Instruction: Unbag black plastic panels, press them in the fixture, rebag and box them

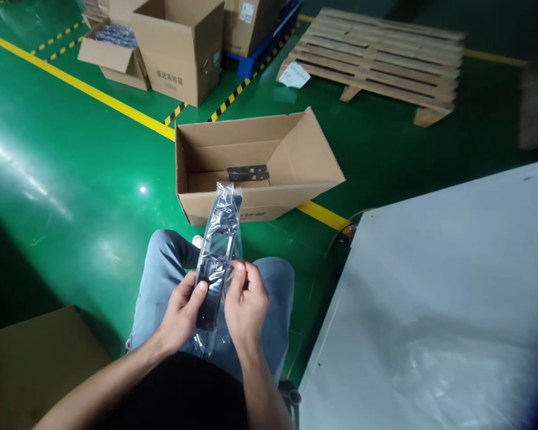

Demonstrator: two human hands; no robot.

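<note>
A long black part point(210, 304) in a clear plastic bag point(225, 206) is held upright over my lap. My left hand point(183, 307) grips the lower left side, thumb on its front and fingers behind. With fingers closed, my right hand point(247, 298) pinches the bag's right edge. Just beyond the bag's top end stands an open cardboard box point(246, 200), with black slotted parts point(247, 173) lying inside. The exact kind of the black part cannot be made out through the shiny plastic.
To the right is a white tabletop point(407, 269) with clear plastic bags point(466, 376) on it. A wooden pallet point(376, 57) and more cardboard boxes point(174, 54) stand farther back. Another cardboard surface point(40, 364) is at lower left. Yellow lines point(80, 86) cross the green floor.
</note>
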